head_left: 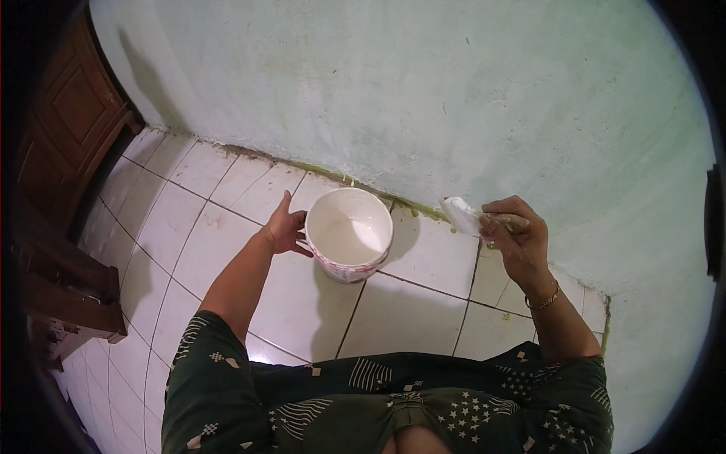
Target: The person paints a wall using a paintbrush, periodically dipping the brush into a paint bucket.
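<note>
Bucket (pixel 348 269) stands upright on the floor (pixel 435 265), near the foot of the wall (pixel 393 83), left of the raised brush (pixel 458 215).

Wall: patchy pale green and white, rough in spots, dirty green line along its base. Bristles dragged through that base could pick up grit.

Floor: white tiles, dark joints, green specks near the wall. Brush is outside the bucket, so an overloaded head could drip onto the tiles.

Wooden furniture (pixel 68 113): far left, well apart.

Bucket: white inside, pinkish band under the rim. Depth of contents cannot be told. A sideways push could slide or tip it.

Left hand (pixel 285 229): grip released, fingers spread at the bucket's left side, seemingly touching. Nothing wrapped round, so probably little steadying against a knock.

Right hand (pixel 522 234): grip clenched on the brush handle, white head pointing left. Fingers look smeared; if slick, the handle could twist.

Bracelet (pixel 543 296): right wrist, might catch splashes.
</note>
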`<state>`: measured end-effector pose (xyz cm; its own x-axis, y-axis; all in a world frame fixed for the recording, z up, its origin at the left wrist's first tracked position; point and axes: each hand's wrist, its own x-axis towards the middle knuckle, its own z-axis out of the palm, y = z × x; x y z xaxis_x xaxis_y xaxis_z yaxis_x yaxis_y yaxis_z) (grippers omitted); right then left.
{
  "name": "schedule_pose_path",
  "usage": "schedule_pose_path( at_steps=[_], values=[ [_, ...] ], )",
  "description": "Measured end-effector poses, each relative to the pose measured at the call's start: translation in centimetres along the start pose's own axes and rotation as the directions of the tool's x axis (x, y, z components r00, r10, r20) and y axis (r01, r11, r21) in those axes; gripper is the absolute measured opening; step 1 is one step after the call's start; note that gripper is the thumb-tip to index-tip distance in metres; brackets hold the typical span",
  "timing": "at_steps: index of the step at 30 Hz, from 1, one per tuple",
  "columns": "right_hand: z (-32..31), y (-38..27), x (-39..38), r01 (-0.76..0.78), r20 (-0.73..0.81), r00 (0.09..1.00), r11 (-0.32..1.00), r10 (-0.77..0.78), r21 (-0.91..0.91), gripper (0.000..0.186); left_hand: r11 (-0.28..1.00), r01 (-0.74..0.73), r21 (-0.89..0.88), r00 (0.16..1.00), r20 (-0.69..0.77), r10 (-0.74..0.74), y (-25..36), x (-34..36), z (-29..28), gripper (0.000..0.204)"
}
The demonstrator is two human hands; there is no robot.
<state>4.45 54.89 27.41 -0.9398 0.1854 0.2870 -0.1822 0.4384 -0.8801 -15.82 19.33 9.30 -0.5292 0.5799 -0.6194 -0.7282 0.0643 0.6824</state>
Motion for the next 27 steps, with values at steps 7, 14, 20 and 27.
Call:
schedule_pose_path(
  at_steps=[7,14,20,27],
  values=[
    [-1.0,-3.8,1.6,-0.101,-0.021,0.993,0.947,0.112,0.305,0.022,0.985,0.094,0.148,0.993,0.058,-0.104,-3.5,-1.5,1.7,0.107],
    [-2.1,-6.7,1.7,-0.117,0.141,0.99,0.737,0.029,0.666,0.042,0.993,0.052,0.109,0.989,0.13,-0.066,-4.9,-2.9,4.2,0.102],
    [-1.9,-6.4,1.3,-0.212,0.245,0.969,0.557,0.016,0.803,0.045,0.976,0.105,0.193,0.985,0.116,-0.129,-4.9,-3.1,3.1,0.102],
    [-0.3,-5.1,0.6,-0.408,0.255,0.91,0.593,0.327,0.695,0.031,0.976,0.087,0.198,0.995,0.037,-0.096,-5.0,-4.4,1.3,0.098]
  ],
)
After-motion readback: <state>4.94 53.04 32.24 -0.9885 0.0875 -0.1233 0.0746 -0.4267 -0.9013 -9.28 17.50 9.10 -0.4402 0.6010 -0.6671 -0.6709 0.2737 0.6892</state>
